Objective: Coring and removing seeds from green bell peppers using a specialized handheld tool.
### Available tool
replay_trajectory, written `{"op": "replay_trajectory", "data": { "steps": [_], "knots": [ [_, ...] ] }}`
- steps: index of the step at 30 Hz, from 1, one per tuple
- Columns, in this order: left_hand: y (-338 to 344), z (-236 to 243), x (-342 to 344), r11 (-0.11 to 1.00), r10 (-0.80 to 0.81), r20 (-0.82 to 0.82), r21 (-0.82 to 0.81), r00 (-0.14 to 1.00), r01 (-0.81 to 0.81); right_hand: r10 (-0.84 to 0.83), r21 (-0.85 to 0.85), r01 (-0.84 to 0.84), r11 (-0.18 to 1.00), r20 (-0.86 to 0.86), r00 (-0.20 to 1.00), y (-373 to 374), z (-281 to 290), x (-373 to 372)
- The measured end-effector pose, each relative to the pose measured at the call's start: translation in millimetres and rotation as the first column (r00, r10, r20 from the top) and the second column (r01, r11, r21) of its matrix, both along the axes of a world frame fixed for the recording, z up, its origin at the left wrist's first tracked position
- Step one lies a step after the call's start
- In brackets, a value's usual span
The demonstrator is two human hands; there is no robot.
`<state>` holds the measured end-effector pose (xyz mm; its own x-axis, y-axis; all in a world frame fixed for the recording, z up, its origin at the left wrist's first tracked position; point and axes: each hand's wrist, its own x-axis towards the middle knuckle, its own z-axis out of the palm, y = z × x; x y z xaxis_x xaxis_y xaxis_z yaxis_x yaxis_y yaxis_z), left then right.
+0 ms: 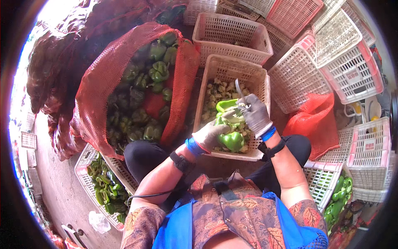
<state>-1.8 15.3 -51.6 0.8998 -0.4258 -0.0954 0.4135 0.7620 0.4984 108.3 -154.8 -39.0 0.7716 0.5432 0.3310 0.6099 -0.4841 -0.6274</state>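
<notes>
My left hand (210,135), in a pale glove, is closed round a cut-open green bell pepper (232,141). A bright green cut piece stands up on its far side, and the pale core shows in the middle. My right hand (256,117), in a grey glove, grips a knife with a slim curved blade (238,88) that points away from me. Its fingers are beside the pepper; whether they touch it I cannot tell. Both hands are over a whitish plastic crate (258,75) between my knees, with pale pepper cores (215,93) lying in it.
At the left a red mesh sack (97,85) gapes open, full of green peppers (159,72). Cut peppers lie in a crate (108,186) by my left leg and another (336,199) at my right. Stacked crates (346,54) and a red mesh bag (316,124) stand at the right.
</notes>
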Motion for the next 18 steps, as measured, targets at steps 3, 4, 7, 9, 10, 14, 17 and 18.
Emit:
{"op": "replay_trajectory", "data": {
  "steps": [3,4,7,9,10,14,17,18],
  "knots": [
    [1.6,-0.7,-1.3,0.995,0.026,0.023,0.091,0.999,-0.028,0.139,0.404,0.207,0.891,-0.677,0.723,-7.8,20.7,1.7],
    [0.6,1.5,-2.3,0.999,0.022,0.04,0.034,0.999,-0.023,0.374,0.586,0.275,0.762,-0.746,0.551,-9.6,20.0,3.5],
    [4.0,-18.3,-0.3,0.999,0.042,0.027,-0.032,0.999,-0.041,0.662,0.702,0.536,0.468,-0.681,0.313,-33.3,24.9,5.2],
    [6.2,-19.5,7.4,0.995,0.075,0.068,0.066,0.995,-0.079,0.47,0.614,0.164,0.772,-0.725,0.503,-39.3,28.2,-8.3],
    [9.1,-8.8,4.6,0.961,0.138,0.054,0.236,0.989,-0.147,0.218,0.26,-0.01,0.966,-0.788,0.575,-33.6,50.3,-19.3],
    [10.5,-8.9,6.3,0.804,0.123,0.16,0.562,0.979,-0.193,0.109,-0.049,-0.275,0.96,-0.84,0.531,-7.3,53.7,-38.1],
    [17.1,-21.5,6.4,0.571,-0.03,0.333,0.779,0.942,-0.257,0.149,-0.041,-0.356,0.934,-0.859,0.489,-11.1,23.5,-28.4],
    [15.5,-23.4,4.9,0.562,-0.039,0.34,0.785,0.94,-0.261,0.147,-0.04,-0.353,0.935,-0.862,0.485,-14.2,18.5,-29.5]
  ]
}}
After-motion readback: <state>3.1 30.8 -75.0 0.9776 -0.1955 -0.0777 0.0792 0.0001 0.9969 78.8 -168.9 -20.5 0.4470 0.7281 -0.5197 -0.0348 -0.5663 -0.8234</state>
